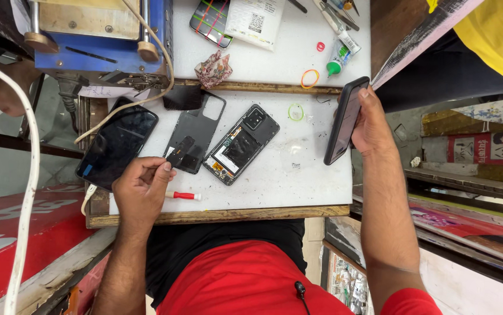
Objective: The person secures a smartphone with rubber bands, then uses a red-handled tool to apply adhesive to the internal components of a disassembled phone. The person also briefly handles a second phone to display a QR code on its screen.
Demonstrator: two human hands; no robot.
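Flex-type black strip part (180, 151) is pinched between the thumb and fingertips of the left hand (142, 189), held just above the lower end of the dark back cover (196, 132) on the white work surface (298, 169). Judged from its thin, flat form, the part is very light, somewhat bendable and easily creased; grip it by the edges, with light pressure only.

Far left: a detached screen panel (116, 146) lies tilted over the edge of the surface, glass side up. It is likely brittle and smooth; support it from the long edges.

Just below the left hand, a small red-handled tool (184, 195) rests on the surface, untouched.

Centre: the back cover lies flat, camera cut-out toward the top. Beside it, close but apart, lies the opened phone chassis (240, 144) with its internals exposed. Judgement: rigid frame, delicate inner components; hold by the outer rim.

A green rubber band (296, 111) lies near the chassis; an orange rubber band (310, 78) lies on the upper board.

Right: the right hand (374, 125) grasps a dark assembled phone (345, 120) edge-on, fingers wrapped around its back and thumb along the side, at the right edge of the surface. This unit appears rigid and smooth-sided; a full wrap grip suits it.
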